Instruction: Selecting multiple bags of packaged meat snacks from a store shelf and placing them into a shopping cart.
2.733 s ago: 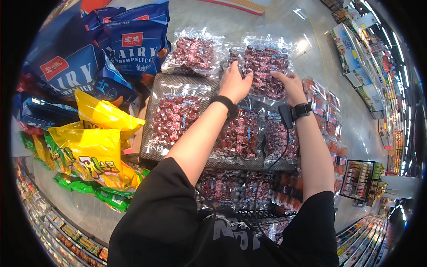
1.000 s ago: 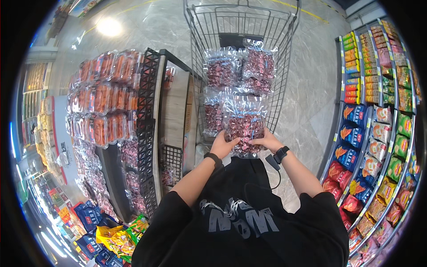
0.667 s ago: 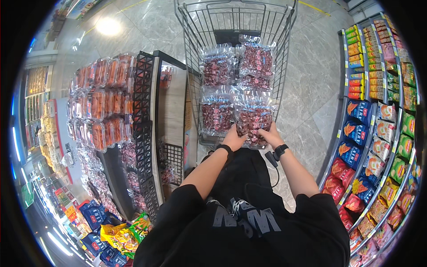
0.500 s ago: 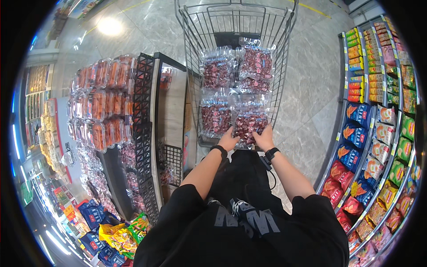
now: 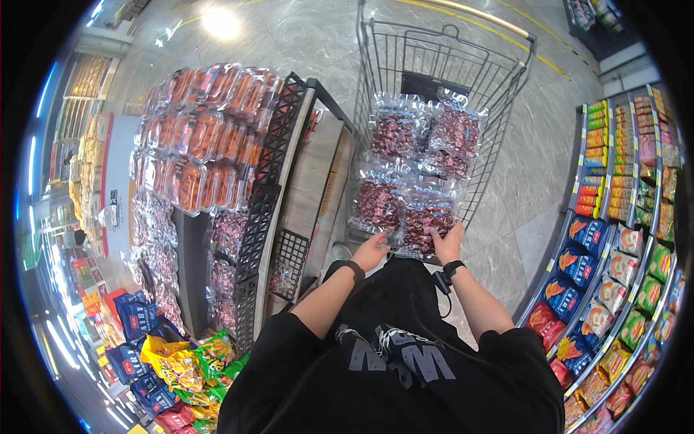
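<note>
Both my hands are at the near end of a wire shopping cart [image 5: 499, 119]. My right hand [image 5: 448, 244] grips the right side of a clear bag of small dark-red pieces [image 5: 428, 223], its thumb lying on the front. At the same bag's near left corner, the fingers of my left hand [image 5: 371, 252] are pinched on the plastic. Beside it, under no hand, is a matching bag [image 5: 379, 202]. Farther in lie two more stacks, with a bag on the left [image 5: 396, 134] and another on the right [image 5: 457, 130].
To the left, a display stand holds clear trays of orange-red food [image 5: 210, 134] above more bagged goods [image 5: 155, 246]. A black lattice crate panel [image 5: 256, 224] edges it. Snack bags [image 5: 181, 369] sit at the lower left. Shelves of packaged snacks [image 5: 600, 267] curve along the right.
The view has turned, so the cart appears farther right and tilted. My left fingers have slid outward to the bag's corner; my right hand stays on its right side.
</note>
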Demonstrator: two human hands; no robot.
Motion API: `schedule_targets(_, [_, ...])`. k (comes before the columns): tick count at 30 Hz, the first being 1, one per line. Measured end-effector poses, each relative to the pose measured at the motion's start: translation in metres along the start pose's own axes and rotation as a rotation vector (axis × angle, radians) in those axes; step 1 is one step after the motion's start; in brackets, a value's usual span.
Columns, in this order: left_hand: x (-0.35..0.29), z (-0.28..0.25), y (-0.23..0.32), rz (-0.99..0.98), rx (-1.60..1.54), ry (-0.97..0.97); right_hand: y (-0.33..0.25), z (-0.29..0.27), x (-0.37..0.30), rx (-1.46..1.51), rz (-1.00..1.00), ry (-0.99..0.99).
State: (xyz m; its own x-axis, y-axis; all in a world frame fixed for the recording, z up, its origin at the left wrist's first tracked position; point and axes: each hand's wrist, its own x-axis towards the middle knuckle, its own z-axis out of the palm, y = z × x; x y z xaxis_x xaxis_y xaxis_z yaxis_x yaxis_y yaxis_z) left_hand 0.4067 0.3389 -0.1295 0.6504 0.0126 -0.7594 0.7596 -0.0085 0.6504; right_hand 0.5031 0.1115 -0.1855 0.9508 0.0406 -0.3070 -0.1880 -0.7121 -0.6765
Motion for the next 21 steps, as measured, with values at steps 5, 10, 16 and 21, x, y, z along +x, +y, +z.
schedule_targets(5, [0.003, -0.015, -0.045, 0.052, -0.041, 0.047, -0.039, 0.013, 0.024, -0.06, -0.136, 0.085])
schedule_targets(10, [-0.009, -0.029, -0.047, 0.038, -0.193, 0.075, -0.083, 0.014, 0.078, 0.021, -0.127, 0.04])
schedule_targets(16, [-0.029, -0.041, -0.042, 0.043, -0.283, 0.17, -0.116, 0.005, 0.136, 0.102, -0.271, -0.184])
schedule_targets(21, [-0.05, -0.04, -0.042, 0.092, -0.108, 0.329, -0.15, 0.018, 0.196, 0.571, -0.147, -0.122])
